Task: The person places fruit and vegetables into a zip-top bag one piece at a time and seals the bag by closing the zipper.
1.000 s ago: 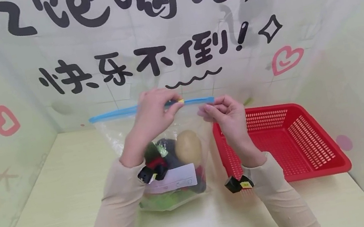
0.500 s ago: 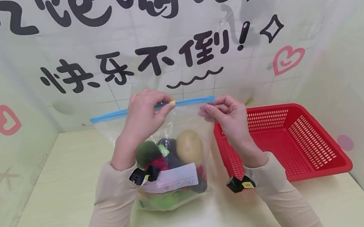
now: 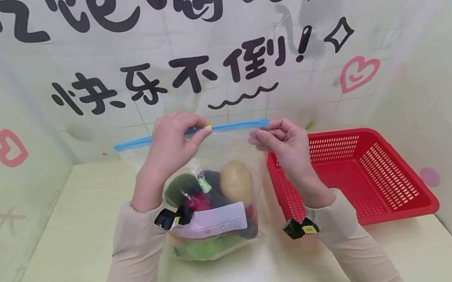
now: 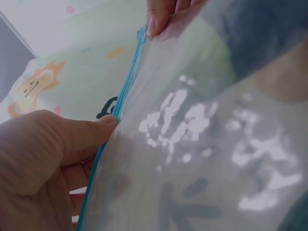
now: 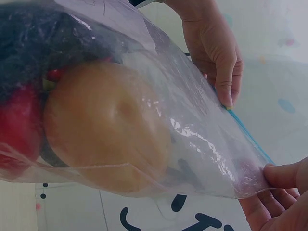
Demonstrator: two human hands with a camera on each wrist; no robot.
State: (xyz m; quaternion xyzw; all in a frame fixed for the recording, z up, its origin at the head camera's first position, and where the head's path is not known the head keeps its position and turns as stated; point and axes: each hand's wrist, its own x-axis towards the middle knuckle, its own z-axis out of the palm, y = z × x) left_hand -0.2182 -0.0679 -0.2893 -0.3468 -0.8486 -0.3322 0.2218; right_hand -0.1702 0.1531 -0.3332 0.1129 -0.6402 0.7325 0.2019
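A clear zip bag [image 3: 228, 153] with a blue zip strip [image 3: 241, 126] stands upright on the table, filled with several fruits and vegetables. Through its side show a round tan one [image 3: 236, 181], a dark green one [image 3: 182, 190] and red pieces; a white label [image 3: 217, 221] is on the front. My left hand [image 3: 170, 145] pinches the small yellow zip slider [image 3: 208, 128] between thumb and index finger, left of the strip's middle. At the bag's top right corner my right hand [image 3: 289, 145] pinches the plastic just under the strip. In the right wrist view the tan one [image 5: 108, 127] looms large.
A red perforated plastic basket [image 3: 424, 197] stands on the pale table [image 3: 72, 266], right of the bag and partly behind my right forearm. A printed wall sheet [image 3: 115, 124] rises behind the bag, with more sheets on both sides.
My left hand has slid left along the blue strip with the yellow slider, uncovering more of the dark green item. My right hand keeps its grip on the corner, nearly still.
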